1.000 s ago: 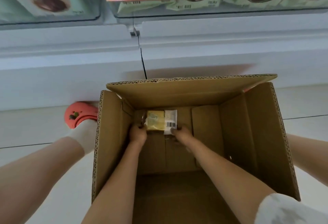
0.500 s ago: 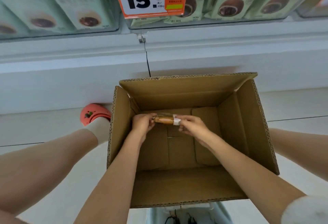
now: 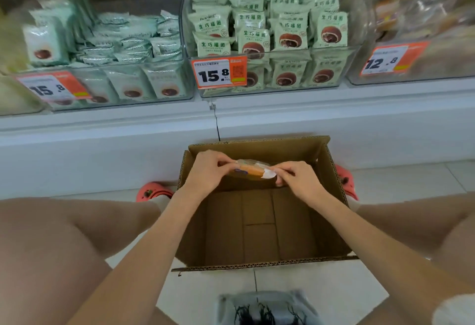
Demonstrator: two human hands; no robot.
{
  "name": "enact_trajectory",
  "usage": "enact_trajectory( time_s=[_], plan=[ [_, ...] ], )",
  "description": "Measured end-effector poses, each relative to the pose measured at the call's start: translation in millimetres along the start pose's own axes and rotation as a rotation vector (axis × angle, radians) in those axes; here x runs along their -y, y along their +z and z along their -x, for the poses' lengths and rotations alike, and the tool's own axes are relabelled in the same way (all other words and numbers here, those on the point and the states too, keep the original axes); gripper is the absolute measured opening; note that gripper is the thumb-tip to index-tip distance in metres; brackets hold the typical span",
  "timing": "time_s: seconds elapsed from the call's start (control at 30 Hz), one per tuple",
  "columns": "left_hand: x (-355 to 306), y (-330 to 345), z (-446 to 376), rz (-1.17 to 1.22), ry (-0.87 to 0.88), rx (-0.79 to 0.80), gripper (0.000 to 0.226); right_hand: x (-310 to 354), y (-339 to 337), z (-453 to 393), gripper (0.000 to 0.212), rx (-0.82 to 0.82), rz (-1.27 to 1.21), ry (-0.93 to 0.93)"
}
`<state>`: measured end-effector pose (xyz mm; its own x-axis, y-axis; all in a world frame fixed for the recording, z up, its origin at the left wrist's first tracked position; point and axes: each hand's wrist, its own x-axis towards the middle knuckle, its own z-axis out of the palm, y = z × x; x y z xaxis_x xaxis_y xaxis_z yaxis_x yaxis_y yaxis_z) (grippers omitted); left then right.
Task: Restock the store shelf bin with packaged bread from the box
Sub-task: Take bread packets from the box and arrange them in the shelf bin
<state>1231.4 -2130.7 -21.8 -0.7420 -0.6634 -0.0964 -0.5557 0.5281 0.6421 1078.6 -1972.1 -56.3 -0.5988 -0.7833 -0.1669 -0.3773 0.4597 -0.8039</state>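
Left hand [image 3: 208, 170]: fingers pinched on the left end of the bread pack [image 3: 253, 170], thumb and fingertips closed on the wrapper edge, not around the loaf itself.

Right hand [image 3: 299, 178]: same deal on the right end, fingers nipping the white seal flap.

Bread pack: slung between the two sets of fingers, roughly level, hanging over the open cardboard box [image 3: 331, 183] near its far wall. Looks like the only pack in sight; the box floor below the fingers is bare cardboard.

Where it's headed: my guess is one of the clear shelf bins [image 3: 331, 53] up and beyond the fingers. Which one takes this bread, I honestly can't tell. The two nearest hold green bun packs [image 3: 289, 32], and the one off to the right of the fingers is too blurry to read.

Risk 1: that edge-only grip. Slick film, so if one side slips on the lift the pack swings and drops back into the box.

Risk 2: the bin's front wall sits above the fingers, and the orange price tag [image 3: 219, 72] hangs on it. Come in too low and the pack clips the rim or knocks the tag.

Risk 3: the middle bin is already heaped, so stuffing one more on top could send green packs sliding out.

Risk 4: wrong bin, mixed stock.
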Motion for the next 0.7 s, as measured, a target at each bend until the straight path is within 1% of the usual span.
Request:
enact_trajectory(
  time_s=[0.13, 0.23, 0.3, 0.37, 0.43, 0.47, 0.5, 0.57, 0.63, 0.7],
  plan=[
    [-32, -27, 0, -0.011, 0.168, -0.06, 0.02, 9, -12, 3, 0.019, -0.007, 0.01, -0.073],
    [-48, -46, -5, 0.049, 0.229, -0.185, 0.015, 19, -19, 5, 0.022, -0.018, -0.029, -0.138],
    [-59, -57, -5, 0.162, 0.233, -0.248, 0.016, 29, -22, 7, 0.03, 0.001, -0.157, -0.118],
    [-69, -66, -2, 0.321, 0.199, -0.269, 0.023, 42, -25, 9, 0.033, 0.042, -0.426, -0.051],
    [-73, -73, -1, 0.574, 0.116, -0.224, 0.033, 54, -26, 13, 0.041, 0.106, -0.662, 0.0],
    [-75, -75, -1, 0.724, 0.059, -0.189, 0.033, 59, -25, 15, 0.045, 0.152, -0.749, 0.013],
    [-76, -77, 0, 0.855, 0.014, -0.159, 0.031, 65, -25, 17, 0.047, 0.204, -0.834, 0.019],
    [-75, -80, -1, 0.999, -0.017, -0.142, 0.025, 75, -22, 21, 0.044, 0.281, -0.976, 0.001],
    [-73, -83, 2, 1.122, -0.033, -0.125, 0.023, 86, -20, 24, 0.043, 0.252, -1.01, -0.037],
    [-73, -85, 5, 1.14, -0.104, -0.011, 0.026, 95, -20, 26, 0.046, 0.166, -0.973, -0.052]
  ],
)
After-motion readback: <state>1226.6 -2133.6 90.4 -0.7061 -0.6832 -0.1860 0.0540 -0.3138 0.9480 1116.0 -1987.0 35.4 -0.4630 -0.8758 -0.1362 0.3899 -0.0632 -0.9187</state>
